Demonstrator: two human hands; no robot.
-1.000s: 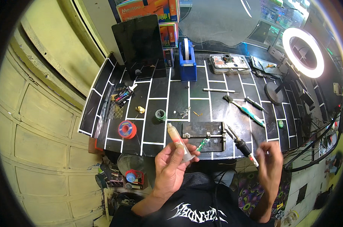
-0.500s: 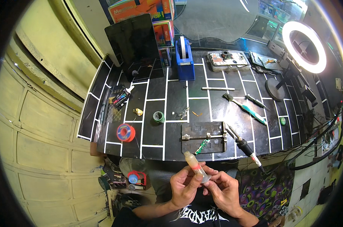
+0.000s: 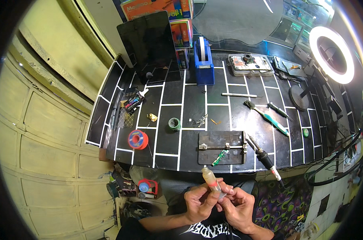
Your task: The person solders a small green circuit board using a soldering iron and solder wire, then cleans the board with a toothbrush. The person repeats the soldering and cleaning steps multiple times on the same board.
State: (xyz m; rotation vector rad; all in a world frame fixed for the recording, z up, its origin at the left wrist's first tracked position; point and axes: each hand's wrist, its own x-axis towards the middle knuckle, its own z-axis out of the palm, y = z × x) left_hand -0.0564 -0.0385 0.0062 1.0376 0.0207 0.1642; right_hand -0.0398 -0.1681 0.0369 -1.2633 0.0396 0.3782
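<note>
Both my hands are in front of the workbench's near edge, around a translucent syringe point(image 3: 208, 176) with a yellowish filling and a red marking. Its nozzle end points up and away from me. My left hand point(image 3: 198, 204) grips the barrel between thumb and fingers. At the flanged lower end, my right hand point(image 3: 238, 206) pinches the syringe with thumb and fingertips. Just beyond the nozzle, a small green circuit board point(image 3: 220, 157) rests at a slant in a dark clamp holder point(image 3: 203, 159).
A soldering iron point(image 3: 265, 159) lies right of the holder, its tip toward it. Left stand a red solder spool point(image 3: 144, 141) and an open green pot point(image 3: 174, 124). Farther back are a green toothbrush point(image 3: 271, 121), a blue tape dispenser point(image 3: 205, 74) and a lit ring light point(image 3: 314, 50).
The view has shifted, so the bench appears slightly farther right. My fingers cover more of the syringe's red marking now. Both hands keep hold of it, and the bench items stay in place.
</note>
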